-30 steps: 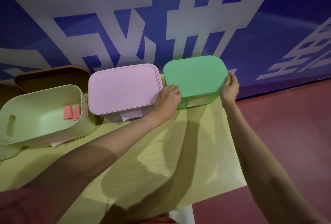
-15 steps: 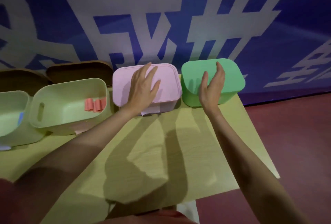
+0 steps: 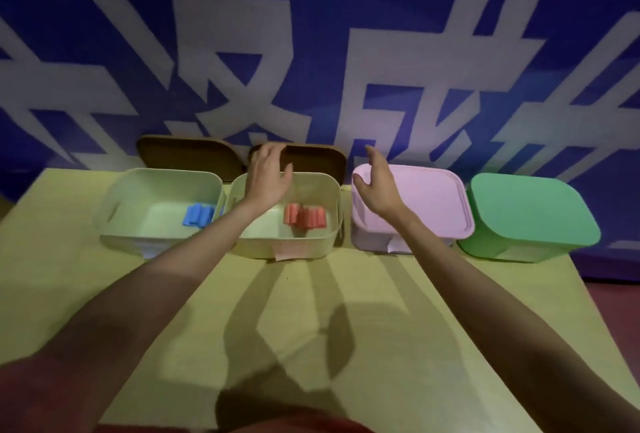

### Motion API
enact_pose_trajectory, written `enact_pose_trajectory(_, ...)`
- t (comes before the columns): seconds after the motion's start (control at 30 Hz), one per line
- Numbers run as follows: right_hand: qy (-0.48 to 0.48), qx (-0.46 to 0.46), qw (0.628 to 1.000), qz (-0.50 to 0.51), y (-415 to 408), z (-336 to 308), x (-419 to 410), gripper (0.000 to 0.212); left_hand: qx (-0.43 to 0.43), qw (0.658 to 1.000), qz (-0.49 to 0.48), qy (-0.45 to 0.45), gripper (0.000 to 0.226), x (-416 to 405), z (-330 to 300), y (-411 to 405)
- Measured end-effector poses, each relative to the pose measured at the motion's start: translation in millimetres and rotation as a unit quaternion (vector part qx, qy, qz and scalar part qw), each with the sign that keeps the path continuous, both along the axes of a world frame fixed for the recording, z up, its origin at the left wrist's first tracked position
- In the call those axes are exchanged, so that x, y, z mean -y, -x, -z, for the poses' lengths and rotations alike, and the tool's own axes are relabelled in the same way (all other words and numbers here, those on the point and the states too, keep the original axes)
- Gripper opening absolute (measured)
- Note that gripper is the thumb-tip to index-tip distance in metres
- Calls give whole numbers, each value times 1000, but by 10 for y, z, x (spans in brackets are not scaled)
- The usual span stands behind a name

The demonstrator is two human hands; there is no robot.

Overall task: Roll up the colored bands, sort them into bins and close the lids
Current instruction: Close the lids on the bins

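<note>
Behind rounded plastic bin (image 3: 287,249), seemingly wooden lid (image 3: 318,159).

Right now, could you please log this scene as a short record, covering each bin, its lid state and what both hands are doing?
pink bin: lid on
green bin: lid on
bin with red rolls: open
bin with blue rolls: open
brown lids: two, standing behind the open bins against the wall
left hand: empty, reaching over the red-roll bin toward a brown lid
right hand: empty, fingers relaxed, over the pink bin's left edge
</note>
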State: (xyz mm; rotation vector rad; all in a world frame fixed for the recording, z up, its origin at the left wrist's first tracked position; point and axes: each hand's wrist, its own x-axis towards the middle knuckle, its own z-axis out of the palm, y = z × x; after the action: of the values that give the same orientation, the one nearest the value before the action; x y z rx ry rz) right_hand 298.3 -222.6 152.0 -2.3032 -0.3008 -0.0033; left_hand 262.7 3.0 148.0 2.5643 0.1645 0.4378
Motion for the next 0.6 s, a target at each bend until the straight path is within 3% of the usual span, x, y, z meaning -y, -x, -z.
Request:
enact_pose_trajectory(0.33, 110, -122, 986, -7, -734, -36, -488, 43, -69, 995, -17, -65, 21, -591, -44, -681)
enact_pose_trajectory(0.6, 146, -63, 987, -10, -788, 202, -639, 25, -110, 989, 42, -95, 35, -668, 153, -650)
